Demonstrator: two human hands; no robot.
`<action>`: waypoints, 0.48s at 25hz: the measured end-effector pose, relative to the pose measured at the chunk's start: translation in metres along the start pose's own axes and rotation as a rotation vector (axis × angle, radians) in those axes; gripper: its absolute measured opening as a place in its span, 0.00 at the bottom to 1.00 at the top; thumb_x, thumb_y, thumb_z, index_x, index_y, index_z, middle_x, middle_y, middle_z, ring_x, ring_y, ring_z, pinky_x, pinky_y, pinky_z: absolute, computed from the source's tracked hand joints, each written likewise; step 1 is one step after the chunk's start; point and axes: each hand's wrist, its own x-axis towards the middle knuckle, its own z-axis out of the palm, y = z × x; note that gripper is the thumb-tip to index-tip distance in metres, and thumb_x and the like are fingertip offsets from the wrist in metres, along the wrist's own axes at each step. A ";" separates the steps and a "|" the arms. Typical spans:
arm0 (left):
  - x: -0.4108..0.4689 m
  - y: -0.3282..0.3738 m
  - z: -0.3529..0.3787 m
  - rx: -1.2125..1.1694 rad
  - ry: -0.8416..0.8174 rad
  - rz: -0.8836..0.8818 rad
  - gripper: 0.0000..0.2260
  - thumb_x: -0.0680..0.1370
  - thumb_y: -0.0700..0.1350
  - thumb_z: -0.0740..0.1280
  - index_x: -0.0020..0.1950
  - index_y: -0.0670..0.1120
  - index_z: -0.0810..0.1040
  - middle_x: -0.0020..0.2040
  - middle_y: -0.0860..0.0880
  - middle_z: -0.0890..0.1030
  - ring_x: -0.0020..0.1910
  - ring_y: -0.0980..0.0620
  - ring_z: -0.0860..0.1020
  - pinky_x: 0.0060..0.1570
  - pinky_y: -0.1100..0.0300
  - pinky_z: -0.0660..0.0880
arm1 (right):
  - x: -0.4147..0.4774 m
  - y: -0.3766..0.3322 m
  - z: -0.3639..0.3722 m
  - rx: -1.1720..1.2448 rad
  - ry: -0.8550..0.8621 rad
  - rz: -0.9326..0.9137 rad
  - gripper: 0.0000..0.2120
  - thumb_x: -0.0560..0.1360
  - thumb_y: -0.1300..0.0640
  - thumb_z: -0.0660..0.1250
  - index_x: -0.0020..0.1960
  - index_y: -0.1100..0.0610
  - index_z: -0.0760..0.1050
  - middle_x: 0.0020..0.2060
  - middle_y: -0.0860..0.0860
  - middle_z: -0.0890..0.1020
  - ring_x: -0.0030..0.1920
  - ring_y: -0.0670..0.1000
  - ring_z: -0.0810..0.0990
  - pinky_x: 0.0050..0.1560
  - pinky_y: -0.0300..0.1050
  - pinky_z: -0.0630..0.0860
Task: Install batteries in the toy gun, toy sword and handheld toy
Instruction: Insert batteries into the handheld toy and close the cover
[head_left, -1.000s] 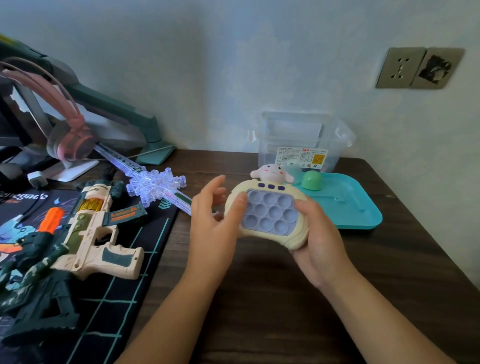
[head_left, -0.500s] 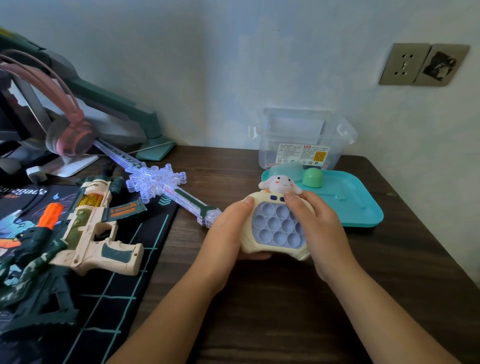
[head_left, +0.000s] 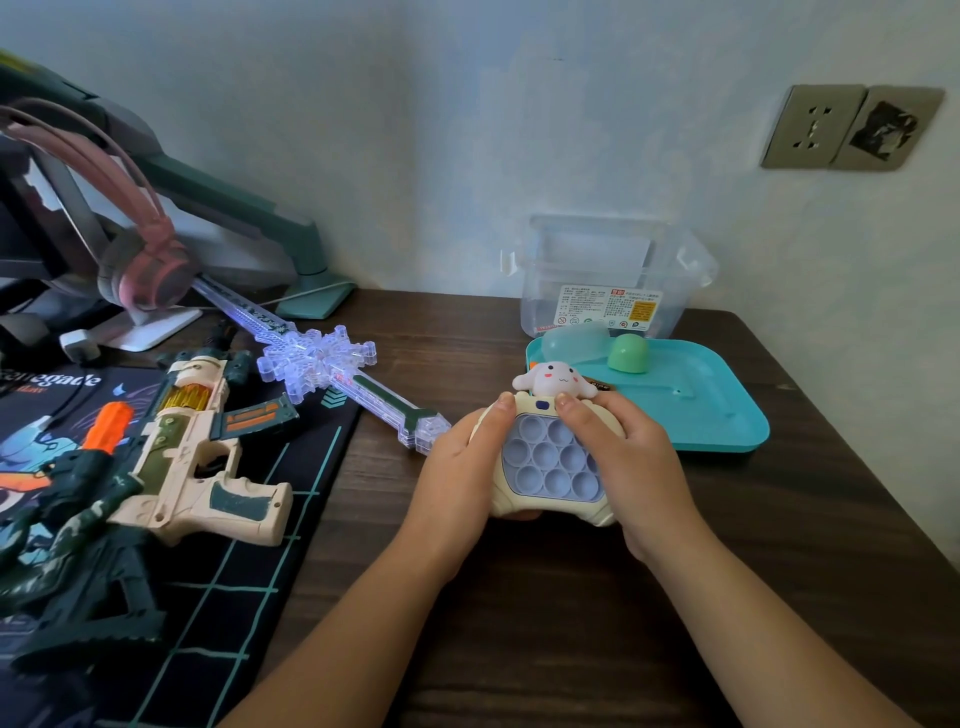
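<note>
The handheld toy (head_left: 550, 462), cream with lilac bubble buttons and a white cartoon head on top, is held low over the desk, face up. My left hand (head_left: 457, 467) grips its left side and my right hand (head_left: 623, 462) its right side, thumbs near the top buttons. The clear toy sword (head_left: 332, 364) with a snowflake guard lies diagonally on the desk to the left. A cream and green toy gun (head_left: 192, 457) rests on the dark mat. No batteries are visible.
A teal tray (head_left: 717, 410) with a green dome-shaped piece (head_left: 628, 353) sits behind the toy, with a clear plastic box (head_left: 608, 275) behind it at the wall. A dark green toy gun (head_left: 67, 545), pink headphones (head_left: 145, 260) and a monitor arm occupy the left.
Both hands have closed around the handheld toy and brought it down and slightly right, toward the desk. The left hand, open a second ago, now grips its side.
</note>
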 end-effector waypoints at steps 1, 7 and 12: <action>0.000 0.000 0.001 0.003 0.003 -0.005 0.14 0.81 0.56 0.61 0.47 0.53 0.84 0.45 0.54 0.87 0.46 0.56 0.85 0.47 0.60 0.77 | 0.000 0.000 0.000 0.005 -0.002 0.002 0.11 0.72 0.42 0.67 0.49 0.47 0.78 0.48 0.45 0.83 0.51 0.47 0.81 0.52 0.48 0.80; 0.001 -0.001 0.000 -0.017 -0.014 -0.039 0.14 0.81 0.56 0.61 0.50 0.52 0.84 0.47 0.49 0.87 0.48 0.48 0.86 0.50 0.45 0.82 | 0.000 0.001 -0.001 0.035 -0.003 0.015 0.12 0.71 0.42 0.68 0.50 0.47 0.78 0.48 0.45 0.83 0.50 0.45 0.82 0.48 0.44 0.81; 0.003 -0.004 -0.002 -0.025 -0.012 -0.042 0.15 0.81 0.57 0.62 0.52 0.51 0.85 0.50 0.47 0.87 0.51 0.46 0.85 0.56 0.39 0.79 | 0.000 0.001 0.000 0.026 0.002 -0.003 0.12 0.72 0.42 0.68 0.50 0.48 0.78 0.47 0.45 0.83 0.50 0.45 0.82 0.44 0.41 0.80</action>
